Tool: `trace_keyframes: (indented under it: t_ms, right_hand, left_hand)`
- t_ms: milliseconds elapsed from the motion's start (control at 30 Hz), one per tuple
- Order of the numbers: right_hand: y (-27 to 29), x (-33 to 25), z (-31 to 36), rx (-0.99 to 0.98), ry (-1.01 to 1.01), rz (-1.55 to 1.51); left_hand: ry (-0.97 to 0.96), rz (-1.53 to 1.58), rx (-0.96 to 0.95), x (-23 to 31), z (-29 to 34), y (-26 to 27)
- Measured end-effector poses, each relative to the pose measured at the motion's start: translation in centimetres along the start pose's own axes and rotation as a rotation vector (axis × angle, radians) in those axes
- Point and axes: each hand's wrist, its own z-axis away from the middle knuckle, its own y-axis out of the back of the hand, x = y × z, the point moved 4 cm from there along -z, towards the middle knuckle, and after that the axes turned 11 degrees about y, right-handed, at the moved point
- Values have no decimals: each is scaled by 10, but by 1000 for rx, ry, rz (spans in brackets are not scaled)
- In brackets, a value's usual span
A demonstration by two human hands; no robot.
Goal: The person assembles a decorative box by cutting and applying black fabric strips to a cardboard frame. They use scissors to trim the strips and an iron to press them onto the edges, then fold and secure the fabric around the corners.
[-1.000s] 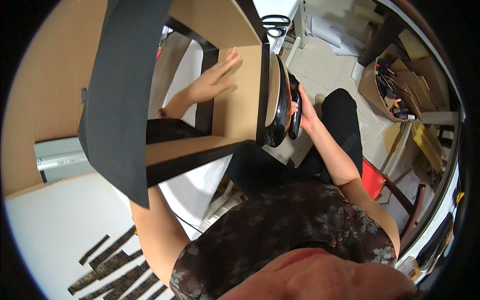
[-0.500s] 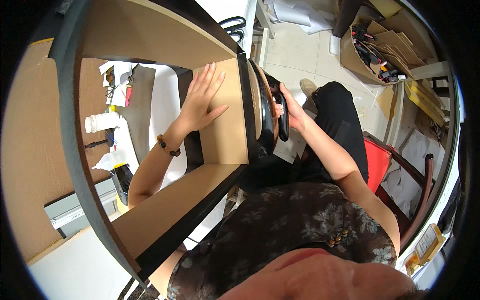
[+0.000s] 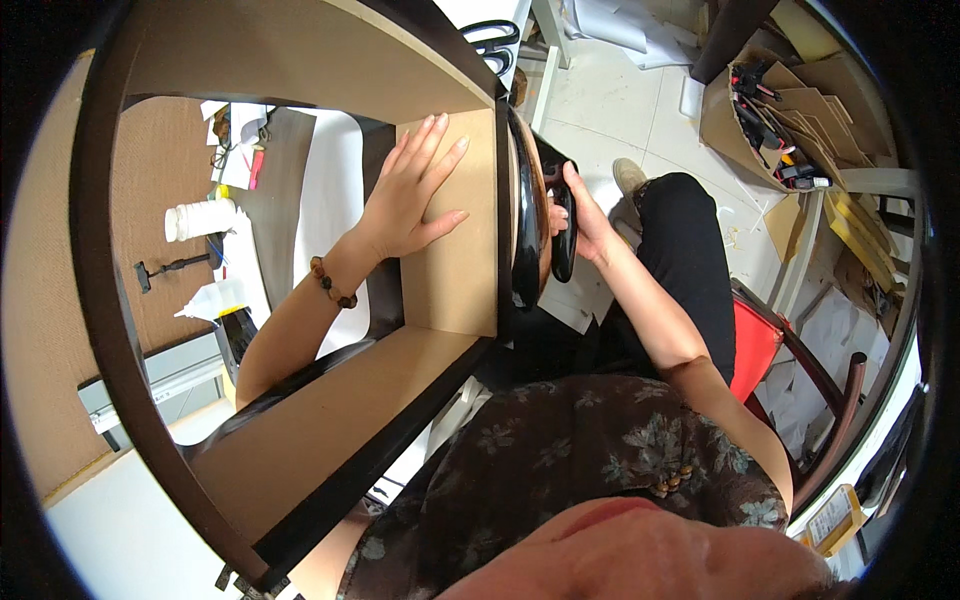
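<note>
A large open box frame (image 3: 450,285), tan cardboard inside and black outside, stands tilted in front of me. My left hand (image 3: 412,195) lies flat with spread fingers on the inner face of its right wall. On the outer side of that same wall is a clothes iron (image 3: 524,250) with a glossy black and copper-brown body. My right hand (image 3: 588,225) wraps round the iron's black handle, holding its sole toward the black outer face. Whether the whole sole touches the wall is hidden.
Black-handled scissors (image 3: 490,42) lie on the white table beyond the box. Left of it are a white spool-like roll (image 3: 200,220) and a glue bottle (image 3: 213,300). On the floor stands a carton (image 3: 728,140) of tools and cardboard; a red chair (image 3: 755,335) is close at right.
The box has shifted a little, its far left edge moving left. The iron now sits flatter along the wall; its sole showed more before. Both hands keep their hold.
</note>
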Motion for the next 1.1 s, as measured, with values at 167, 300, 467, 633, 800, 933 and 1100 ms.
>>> trace_keyframes:
  t_ms: [167,300,467,633,800,933,1100]
  right_hand:
    - [-9,0,23,140,-13,75]
    - [-3,-8,4,195,33,94]
    - [-5,-8,7,150,19,104]
    - [-10,-16,-6,179,34,65]
    - [-3,6,17,146,0,117]
    - [-4,14,19,159,-46,32]
    - [-5,10,10,32,-117,-134]
  left_hand:
    - [14,-26,-3,-3,2,-1]
    - [14,-24,-4,-2,0,0]
    - [10,-25,26,-3,-1,0]
    - [14,-63,67,-3,2,0]
    - [-2,-68,88,-3,3,0]
    - [-11,-76,146,-4,5,2]
    - [7,-77,109,5,21,-16]
